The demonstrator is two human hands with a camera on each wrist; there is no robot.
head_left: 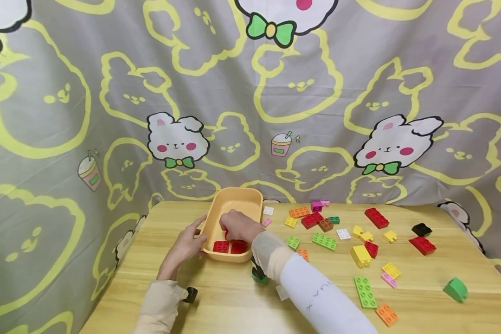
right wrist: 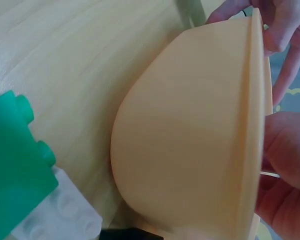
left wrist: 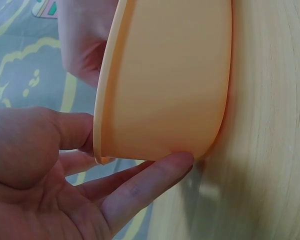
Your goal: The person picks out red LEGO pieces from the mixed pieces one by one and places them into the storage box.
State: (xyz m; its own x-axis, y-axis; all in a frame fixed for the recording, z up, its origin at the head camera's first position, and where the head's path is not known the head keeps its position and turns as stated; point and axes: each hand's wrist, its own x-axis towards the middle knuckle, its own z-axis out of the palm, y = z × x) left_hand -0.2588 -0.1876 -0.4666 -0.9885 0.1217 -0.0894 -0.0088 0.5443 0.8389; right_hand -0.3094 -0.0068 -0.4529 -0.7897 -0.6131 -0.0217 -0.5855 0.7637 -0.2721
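Observation:
An orange-yellow plastic tub (head_left: 208, 227) stands at the left part of the table. My left hand (head_left: 188, 241) grips its left side, the thumb at the rim and the fingers along the outer wall (left wrist: 160, 100). My right hand (head_left: 241, 226) reaches down into the tub with curled fingers, pinching a red building brick (head_left: 227, 235) that is mostly hidden under them. Another red studded brick (head_left: 221, 246) lies at the tub's near end, beside a red piece (head_left: 239, 247). From the right wrist, the tub wall (right wrist: 185, 135) hides my fingertips.
Loose bricks spread over the table to the right, among them a light green one (head_left: 365, 292), a yellow one (head_left: 361, 256) and a red one (head_left: 376, 218). Under my right wrist sit a green brick (right wrist: 15, 165) and a white one (right wrist: 62, 210). A patterned curtain (head_left: 234, 93) hangs behind.

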